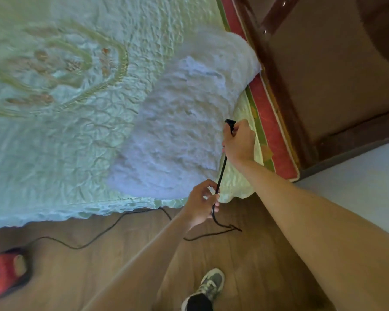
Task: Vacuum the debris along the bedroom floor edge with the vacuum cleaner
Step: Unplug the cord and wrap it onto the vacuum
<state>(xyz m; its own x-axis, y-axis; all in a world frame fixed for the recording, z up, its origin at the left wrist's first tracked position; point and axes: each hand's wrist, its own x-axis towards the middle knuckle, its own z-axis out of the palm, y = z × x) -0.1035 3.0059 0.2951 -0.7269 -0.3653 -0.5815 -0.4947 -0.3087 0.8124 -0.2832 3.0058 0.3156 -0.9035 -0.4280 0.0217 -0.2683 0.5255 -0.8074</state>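
seems set-up: right hand (237,142) curled round the black plug (230,123), left hand (201,203) with fingers (206,184) pinching the thin black power cord (221,171) below (red plastic vacuum cleaner (5,272) sits well apart on the floor (121,254)), so a socket is probably needed next.

Arms reach forward, right hand (237,142) clenched beyond pinching left hand (201,205)
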